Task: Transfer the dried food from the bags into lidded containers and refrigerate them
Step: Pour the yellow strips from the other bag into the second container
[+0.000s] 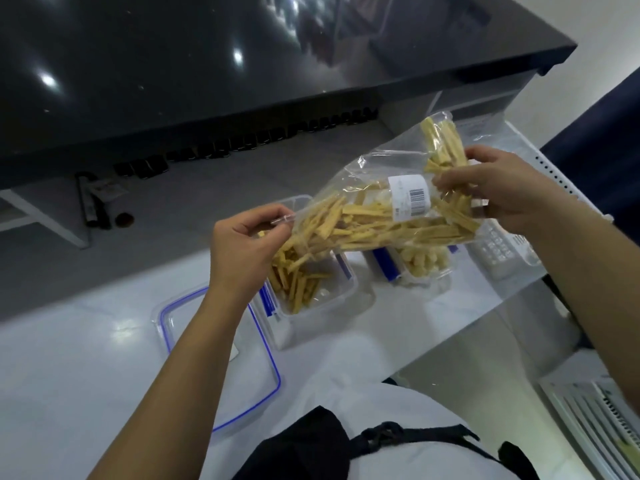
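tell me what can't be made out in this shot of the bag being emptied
Head view:
- White barcode label on the clear plastic bag of yellow sticks: print too small.
- Clear rectangular container under it: far side hidden by bag and left hand.
- Second clear container of pale pieces: top hidden by bag.

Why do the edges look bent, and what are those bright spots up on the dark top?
Head view: the wide-angle lens curves straight lines, like the black counter edge; the bright spots are lights reflected in its glossy surface; the white table shows softer glare; the bag also glints, and the whole picture is slightly soft.
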The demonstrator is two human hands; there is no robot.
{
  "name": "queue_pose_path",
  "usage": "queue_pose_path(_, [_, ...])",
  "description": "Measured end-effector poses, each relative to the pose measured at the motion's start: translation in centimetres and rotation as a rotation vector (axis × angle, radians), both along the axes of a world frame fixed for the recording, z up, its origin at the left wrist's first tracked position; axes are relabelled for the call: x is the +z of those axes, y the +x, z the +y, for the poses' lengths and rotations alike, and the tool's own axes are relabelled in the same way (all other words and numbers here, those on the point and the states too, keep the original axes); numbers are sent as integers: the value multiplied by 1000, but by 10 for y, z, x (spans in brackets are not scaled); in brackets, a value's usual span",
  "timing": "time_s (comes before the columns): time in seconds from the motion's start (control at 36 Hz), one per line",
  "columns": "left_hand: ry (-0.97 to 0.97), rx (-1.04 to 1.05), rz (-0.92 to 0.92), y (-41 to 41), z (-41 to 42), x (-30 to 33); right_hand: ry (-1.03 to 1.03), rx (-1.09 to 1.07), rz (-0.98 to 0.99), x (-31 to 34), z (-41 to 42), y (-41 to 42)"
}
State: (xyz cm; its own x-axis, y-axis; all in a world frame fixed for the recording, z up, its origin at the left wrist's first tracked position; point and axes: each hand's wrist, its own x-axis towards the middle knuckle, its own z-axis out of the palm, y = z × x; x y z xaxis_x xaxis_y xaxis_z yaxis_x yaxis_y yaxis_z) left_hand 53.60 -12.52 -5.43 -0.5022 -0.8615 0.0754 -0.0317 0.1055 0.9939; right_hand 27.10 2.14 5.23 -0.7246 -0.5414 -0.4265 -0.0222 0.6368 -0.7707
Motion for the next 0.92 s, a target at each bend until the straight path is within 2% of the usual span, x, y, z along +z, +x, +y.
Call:
queue_pose_path(0.11, [32, -3, -29, -1, -1, -3, -3, 13, -16, -3, 0, 1])
queue_pose_path(0.25, [-71, -7, 11, 1, 3, 5, -43, -2, 2, 3, 3, -1])
queue_pose_path(0.36, [-7, 16, -6, -4, -5, 1, -35, 0, -2, 4, 1, 1])
queue_pose_path(0.5, [-49, 10, 23, -2, -5, 3, -46, -3, -2, 8, 3, 1])
queue_pose_path(0.61, [18, 7, -17, -8, -10, 2, -51, 22, 16, 13, -1, 0])
queue_pose_path(0.72, [-13, -33, -18, -7, -10, 3, -64, 10, 40, 15, -2, 1])
queue_pose_path(0.83, [53, -15, -43, -11, -11, 3, -70, 24, 42, 17, -4, 3])
queue_pose_path(0.92, [-4, -14, 11, -7, -7, 9, -84, 21, 42, 18, -5, 4])
